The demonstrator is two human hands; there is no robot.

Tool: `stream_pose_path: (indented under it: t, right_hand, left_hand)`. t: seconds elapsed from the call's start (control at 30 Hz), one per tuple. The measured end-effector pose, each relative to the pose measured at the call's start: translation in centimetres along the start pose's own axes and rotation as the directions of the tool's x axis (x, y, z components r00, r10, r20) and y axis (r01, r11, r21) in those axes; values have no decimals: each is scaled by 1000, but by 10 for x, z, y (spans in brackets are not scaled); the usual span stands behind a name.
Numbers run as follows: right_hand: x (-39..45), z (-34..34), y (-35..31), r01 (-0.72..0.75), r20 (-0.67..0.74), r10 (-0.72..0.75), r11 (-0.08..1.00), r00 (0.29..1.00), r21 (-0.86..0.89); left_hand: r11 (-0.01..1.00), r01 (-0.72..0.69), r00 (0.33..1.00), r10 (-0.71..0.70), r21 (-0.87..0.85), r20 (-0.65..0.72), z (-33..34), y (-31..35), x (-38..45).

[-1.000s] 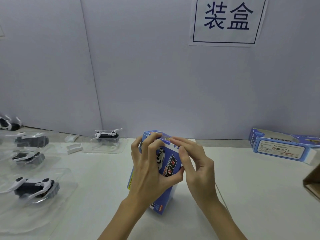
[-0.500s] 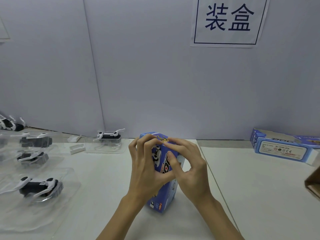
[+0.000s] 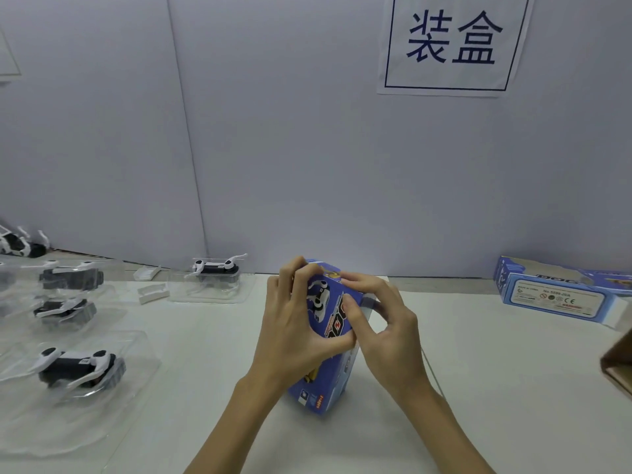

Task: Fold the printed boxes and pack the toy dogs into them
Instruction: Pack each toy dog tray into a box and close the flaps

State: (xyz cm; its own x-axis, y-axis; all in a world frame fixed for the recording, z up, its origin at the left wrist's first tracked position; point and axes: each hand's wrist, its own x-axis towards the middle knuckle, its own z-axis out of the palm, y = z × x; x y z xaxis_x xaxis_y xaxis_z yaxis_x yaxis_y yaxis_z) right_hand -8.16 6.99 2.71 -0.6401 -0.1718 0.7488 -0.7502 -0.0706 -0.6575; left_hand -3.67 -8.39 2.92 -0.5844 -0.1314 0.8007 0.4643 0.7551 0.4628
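You held the blue printed cardboard box [image 3: 330, 313] upright on the white desk [image 3: 478, 388], near its centre. Your left hand [image 3: 294, 323] wrapped it, fingers curled over the top edge. Your right hand [image 3: 383, 323] pinched the top flap. Black-and-white toy dogs in clear plastic trays [image 3: 77, 369] lay to the left.

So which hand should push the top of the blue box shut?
Probably the right hand: its fingertips already lie on the top edge of the blue box, while the left hand wraps round the side, holding the box upright.
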Motion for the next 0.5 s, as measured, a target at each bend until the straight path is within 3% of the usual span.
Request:
stream_pose_path:
  t: [0.07,0.17,0.3,0.37,0.5]
  right_hand:
    - [1,4,0,-13,-5,13,999,1000,-31]
    - [-1,6,3,-31,-41,28,996,999,-81]
    - [-2,-10,14,-78,-107,57,975,993,-207]
    - [-1,-24,18,-38,-19,34,951,999,-307]
    - [2,-35,10,-90,233,157,957,960,-276]
  left_hand:
    - [998,26,998,-23,-51,50,-4,-6,-2]
    - [999,40,971,-37,-4,235,-6,-18,-9]
    - [959,242,910,-171,-147,379,-5,-27,-11]
    - [912,335,889,-222,-238,400,-10,-32,-11]
    - [731,516,835,-313,-447,452,-28,-43,-9]
